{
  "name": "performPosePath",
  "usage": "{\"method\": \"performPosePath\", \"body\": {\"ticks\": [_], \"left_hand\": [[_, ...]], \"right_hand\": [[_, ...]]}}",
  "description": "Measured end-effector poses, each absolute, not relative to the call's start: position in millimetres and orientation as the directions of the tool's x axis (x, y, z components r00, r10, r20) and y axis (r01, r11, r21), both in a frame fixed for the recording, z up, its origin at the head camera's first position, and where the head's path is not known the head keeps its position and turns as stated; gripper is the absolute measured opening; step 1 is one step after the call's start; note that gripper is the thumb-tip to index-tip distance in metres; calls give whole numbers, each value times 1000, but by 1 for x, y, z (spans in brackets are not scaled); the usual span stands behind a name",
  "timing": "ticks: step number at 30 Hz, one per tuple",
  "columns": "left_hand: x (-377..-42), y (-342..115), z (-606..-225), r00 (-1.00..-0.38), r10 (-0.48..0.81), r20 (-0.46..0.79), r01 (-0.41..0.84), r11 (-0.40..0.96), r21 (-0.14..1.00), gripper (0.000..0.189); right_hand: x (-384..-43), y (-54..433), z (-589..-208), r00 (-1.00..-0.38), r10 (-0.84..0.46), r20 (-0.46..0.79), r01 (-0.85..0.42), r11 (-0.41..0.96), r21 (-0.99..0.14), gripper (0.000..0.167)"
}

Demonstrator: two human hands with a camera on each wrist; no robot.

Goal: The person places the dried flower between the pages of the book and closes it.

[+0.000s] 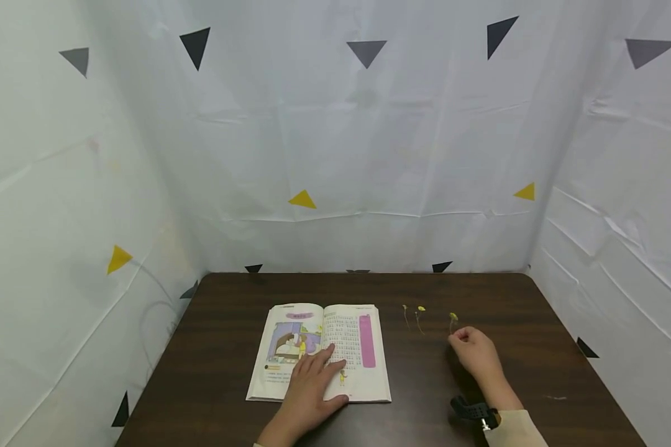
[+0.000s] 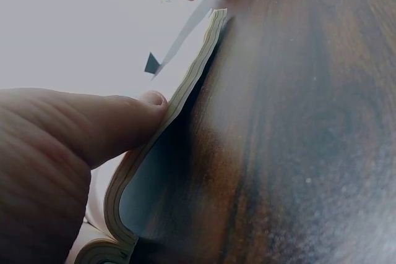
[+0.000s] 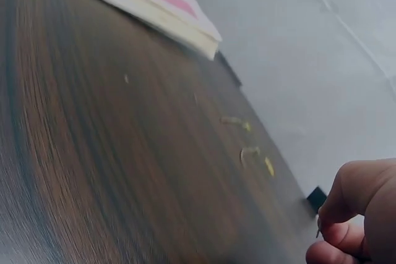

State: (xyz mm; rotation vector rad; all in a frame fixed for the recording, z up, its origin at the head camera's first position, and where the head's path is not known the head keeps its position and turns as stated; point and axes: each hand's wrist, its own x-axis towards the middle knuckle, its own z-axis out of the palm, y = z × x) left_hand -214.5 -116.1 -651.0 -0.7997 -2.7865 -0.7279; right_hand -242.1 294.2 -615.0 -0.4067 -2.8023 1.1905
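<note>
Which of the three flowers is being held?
In the head view, the rightmost flower: the right hand pinches its stem. The middle flower and left flower lie untouched on the table.

book (image 3: 164, 12) cropped in right wrist view, flowers (image 3: 269, 166) blurred

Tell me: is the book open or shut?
Open: the book lies spread on the table, an illustrated page and a facing page with a pink panel both visible.
</note>
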Motion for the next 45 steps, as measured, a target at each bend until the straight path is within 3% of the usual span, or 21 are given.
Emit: {"method": "performPosePath", "body": {"ticks": [10,33,45], "left_hand": [[-213,-117,-650,-849,464,253,528,736,424,64],[-213,-114,-646,-844,476,248,536,736,413,64],[-214,-115,-648,-852,464,242,523,737,429,65]], "right_hand": [[-232,264,-601,-965,263,8,161,612,-774,22],[-222,218,-611,-965,224,139,6,547,-837,10],[-216,171,-625,-985,126,114,-43,467,-883,8]]}}
